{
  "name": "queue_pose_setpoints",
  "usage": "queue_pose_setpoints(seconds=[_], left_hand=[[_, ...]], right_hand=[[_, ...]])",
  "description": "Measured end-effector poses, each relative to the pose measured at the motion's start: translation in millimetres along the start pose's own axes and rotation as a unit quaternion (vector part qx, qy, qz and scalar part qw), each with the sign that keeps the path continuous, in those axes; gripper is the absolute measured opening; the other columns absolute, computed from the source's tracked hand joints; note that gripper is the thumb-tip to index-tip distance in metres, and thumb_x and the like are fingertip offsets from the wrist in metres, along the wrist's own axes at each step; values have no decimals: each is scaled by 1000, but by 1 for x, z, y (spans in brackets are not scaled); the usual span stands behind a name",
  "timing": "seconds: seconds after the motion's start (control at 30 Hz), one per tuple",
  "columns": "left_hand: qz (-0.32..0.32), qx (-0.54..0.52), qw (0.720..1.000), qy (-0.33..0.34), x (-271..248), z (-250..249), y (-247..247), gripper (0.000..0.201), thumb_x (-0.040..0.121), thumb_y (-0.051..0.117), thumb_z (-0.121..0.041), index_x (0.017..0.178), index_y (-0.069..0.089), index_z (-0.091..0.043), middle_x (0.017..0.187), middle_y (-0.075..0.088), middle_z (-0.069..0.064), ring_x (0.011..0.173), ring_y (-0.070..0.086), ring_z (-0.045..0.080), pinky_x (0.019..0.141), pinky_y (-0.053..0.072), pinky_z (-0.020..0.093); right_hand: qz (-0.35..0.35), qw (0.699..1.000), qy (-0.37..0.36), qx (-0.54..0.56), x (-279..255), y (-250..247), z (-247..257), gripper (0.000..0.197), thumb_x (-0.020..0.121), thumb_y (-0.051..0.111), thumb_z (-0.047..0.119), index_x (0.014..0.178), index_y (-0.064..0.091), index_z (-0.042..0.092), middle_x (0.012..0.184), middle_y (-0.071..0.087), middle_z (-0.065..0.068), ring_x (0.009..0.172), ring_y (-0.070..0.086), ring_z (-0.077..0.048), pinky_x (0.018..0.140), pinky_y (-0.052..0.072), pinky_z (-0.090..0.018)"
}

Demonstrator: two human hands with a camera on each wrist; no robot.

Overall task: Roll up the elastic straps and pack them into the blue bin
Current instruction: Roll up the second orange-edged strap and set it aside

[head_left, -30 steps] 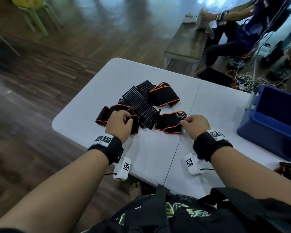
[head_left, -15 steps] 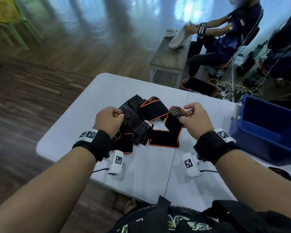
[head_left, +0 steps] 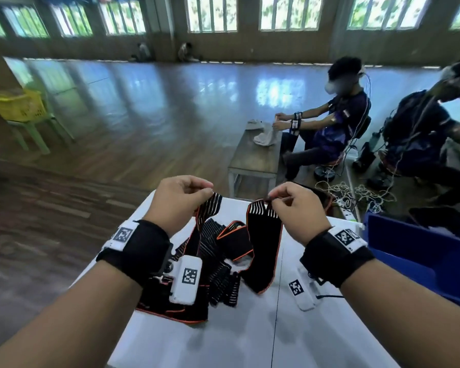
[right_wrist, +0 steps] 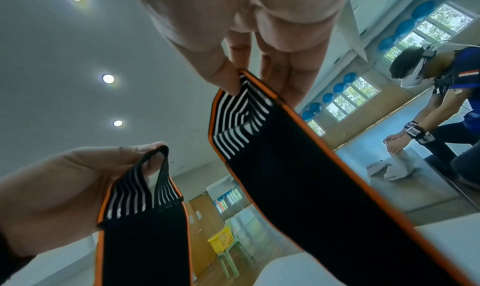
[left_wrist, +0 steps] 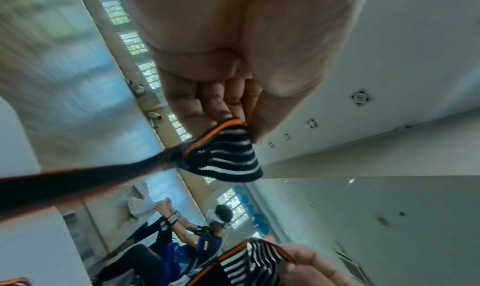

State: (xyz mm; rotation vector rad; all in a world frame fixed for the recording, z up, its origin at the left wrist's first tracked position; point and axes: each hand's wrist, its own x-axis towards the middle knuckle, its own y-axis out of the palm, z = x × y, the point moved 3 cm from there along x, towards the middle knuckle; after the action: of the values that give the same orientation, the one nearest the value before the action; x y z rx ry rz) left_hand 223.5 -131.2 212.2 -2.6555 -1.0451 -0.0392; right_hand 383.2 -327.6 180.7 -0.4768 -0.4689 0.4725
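Lifting one elastic strap (head_left: 263,243) off the table (head_left: 250,341): left hand (head_left: 179,200) pinches one striped end, right hand (head_left: 294,208) pinches the other, middle sagging into the strap pile (head_left: 218,269). Step looks like pick-and-straighten, pre-roll. Next: pull free, roll from one end, drop in blue bin (head_left: 422,251) at right.

The elastic strap (head_left: 263,243) is seen as black woven cloth, matt, with stitched orange edging and white ribbed lines at its ends. The counter (head_left: 250,341) is shown as smooth white plastic with a dull sheen. The blue bin (head_left: 420,251) is seen as smooth moulded plastic. The floor (head_left: 144,123) is shown as glossy wood planking, with window light mirrored in it. The wrist bands (head_left: 141,248) are seen as matt black fabric.
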Motion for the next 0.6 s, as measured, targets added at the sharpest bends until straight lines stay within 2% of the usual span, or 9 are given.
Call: queue_pose_setpoints(seconds=[0.1,0.17,0.23,0.3,0.43,0.6], left_hand=[[53,-18,998,10,-3,-24,22,11,89,71,0,88,74,-10,69,69,7,50,59,6,46,44,17],[74,-28,997,17,-6,-36,38,9,88,72,0,90,75,-9,69,70,6,51,59,7,45,44,17],[88,-41,995,20,-8,-46,53,8,89,71,0,92,75,-6,66,70,3,49,59,7,45,44,17],[100,-48,994,21,-10,-55,67,9,89,71,1,94,74,-5,65,70,3,48,61,6,45,46,17],[128,-81,988,13,-13,-67,91,12,90,70,2,96,74,-8,80,75,16,65,70,23,54,56,28],[153,-131,979,17,-20,-75,120,21,93,62,7,107,68,-7,87,71,14,71,71,22,62,59,35]], right_hand=[[-24,1000,4,18,11,-19,11,24,81,65,8,74,68,32,84,74,8,76,65,-8,77,53,-26],[-22,1000,5,7,16,-31,17,19,83,65,11,77,68,29,85,73,8,75,63,-6,75,50,-25],[-12,1000,6,-7,19,-43,20,13,84,63,13,81,69,25,79,70,7,69,59,-5,68,43,-23],[-10,1000,7,-6,19,-55,23,10,83,64,14,82,69,22,76,69,6,67,58,-6,67,42,-22],[-21,999,22,22,13,-81,27,6,81,75,19,80,69,19,74,67,8,67,61,-5,66,49,-22],[-27,985,62,156,-6,-104,28,17,77,84,19,87,72,13,76,70,-2,68,68,-14,68,61,-38]])
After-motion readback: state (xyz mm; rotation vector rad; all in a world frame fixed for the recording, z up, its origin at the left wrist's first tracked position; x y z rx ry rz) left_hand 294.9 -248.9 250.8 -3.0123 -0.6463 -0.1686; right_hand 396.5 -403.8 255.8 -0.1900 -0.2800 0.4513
